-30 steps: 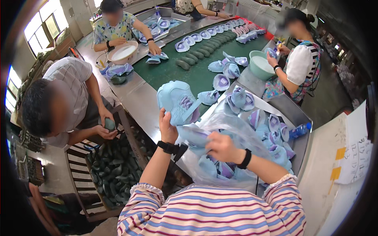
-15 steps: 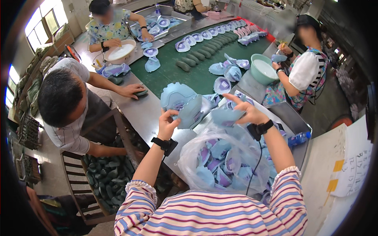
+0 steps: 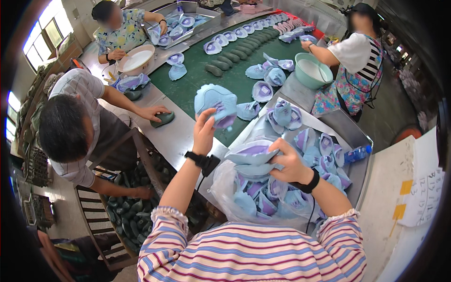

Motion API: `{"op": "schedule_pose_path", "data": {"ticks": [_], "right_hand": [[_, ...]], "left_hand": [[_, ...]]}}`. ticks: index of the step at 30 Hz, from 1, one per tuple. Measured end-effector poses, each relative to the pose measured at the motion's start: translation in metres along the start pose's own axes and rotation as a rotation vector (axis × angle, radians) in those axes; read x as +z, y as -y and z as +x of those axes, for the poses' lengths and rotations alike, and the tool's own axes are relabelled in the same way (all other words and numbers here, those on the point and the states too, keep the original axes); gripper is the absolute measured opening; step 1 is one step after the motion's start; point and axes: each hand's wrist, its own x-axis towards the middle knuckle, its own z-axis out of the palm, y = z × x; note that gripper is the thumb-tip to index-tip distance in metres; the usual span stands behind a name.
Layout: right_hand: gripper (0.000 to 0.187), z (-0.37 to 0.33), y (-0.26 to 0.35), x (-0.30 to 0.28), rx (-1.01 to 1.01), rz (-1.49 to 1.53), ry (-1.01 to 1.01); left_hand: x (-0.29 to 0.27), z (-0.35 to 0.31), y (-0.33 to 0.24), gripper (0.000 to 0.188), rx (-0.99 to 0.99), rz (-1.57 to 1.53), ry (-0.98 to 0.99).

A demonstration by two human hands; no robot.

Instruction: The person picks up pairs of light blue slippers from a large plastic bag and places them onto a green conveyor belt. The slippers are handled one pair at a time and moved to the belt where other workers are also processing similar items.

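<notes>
My left hand (image 3: 204, 134) is raised over the metal table edge, fingers closed on a light blue shoe upper (image 3: 212, 97) with purple inside. Lower and to the right, my right hand (image 3: 290, 162) grips light blue shoe uppers (image 3: 249, 169), stacked one over another, by their right end. Right below them lies a clear plastic bag (image 3: 223, 188) full of more blue and purple uppers. Loose uppers (image 3: 324, 162) fill the metal tray beside my right hand.
On the green tabletop (image 3: 188, 101) stand rows of dark green shoe lasts (image 3: 235, 56) and blue uppers. At left a co-worker's hand (image 3: 155, 113) rests on a last, beside a crate of lasts (image 3: 129, 221). A mint basin (image 3: 300, 77) and a blue bottle (image 3: 357, 154) are at right.
My left hand has lifted one upper up and away from the others. The right hand has moved down and left, and now holds stacked uppers over the bag.
</notes>
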Motion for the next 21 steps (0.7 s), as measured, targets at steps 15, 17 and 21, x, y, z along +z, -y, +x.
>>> {"op": "schedule_pose_path", "data": {"ticks": [15,17,21], "right_hand": [[0.042,-0.011,-0.046,-0.004,0.82,0.253,-0.022],[0.057,-0.014,-0.048,0.017,0.646,0.079,-0.068],[0.059,-0.013,-0.042,0.021,0.733,0.307,-0.086]], "left_hand": [[0.082,-0.039,0.009,0.067,-0.382,0.422,0.391],[0.061,-0.029,0.014,0.058,-0.394,0.387,0.223],[-0.026,0.043,0.04,0.051,-0.362,0.098,-0.29]]}}
